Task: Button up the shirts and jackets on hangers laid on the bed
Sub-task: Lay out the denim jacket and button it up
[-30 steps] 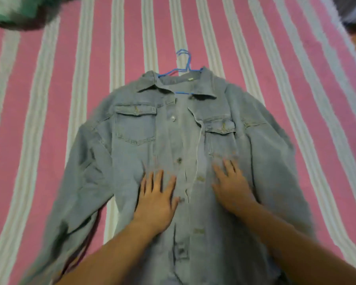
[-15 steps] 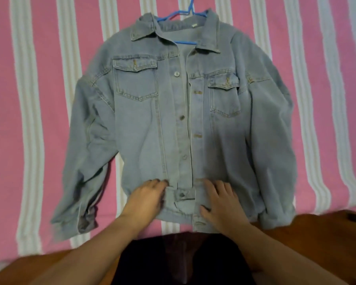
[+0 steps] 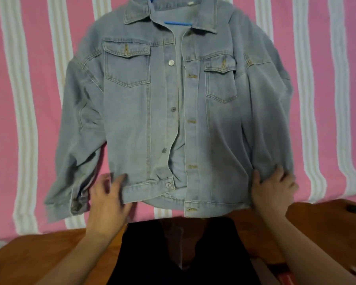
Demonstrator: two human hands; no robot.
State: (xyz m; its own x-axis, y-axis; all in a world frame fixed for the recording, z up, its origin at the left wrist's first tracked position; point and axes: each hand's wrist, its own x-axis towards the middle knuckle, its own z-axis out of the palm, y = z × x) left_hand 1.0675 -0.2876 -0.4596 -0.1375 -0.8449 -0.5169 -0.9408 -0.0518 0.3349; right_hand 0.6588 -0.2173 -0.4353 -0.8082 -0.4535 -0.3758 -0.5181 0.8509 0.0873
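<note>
Denim jacket (image 3: pixel 132 120) unbuttoned; hanger (image 3: pixel 178 23) mostly hidden. Right hand (image 3: pixel 272 190) pinches hem corner. Left hand (image 3: pixel 108 199) blurred, grip indeterminate.

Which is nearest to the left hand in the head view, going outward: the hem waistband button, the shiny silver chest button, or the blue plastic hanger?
From the left hand:
1. Hem waistband button, just to its right on the light blue denim jacket.
2. Shiny silver chest button, well up the placket beside the left-side chest pocket.
3. Blue plastic hanger, at the collar, farthest.
</note>
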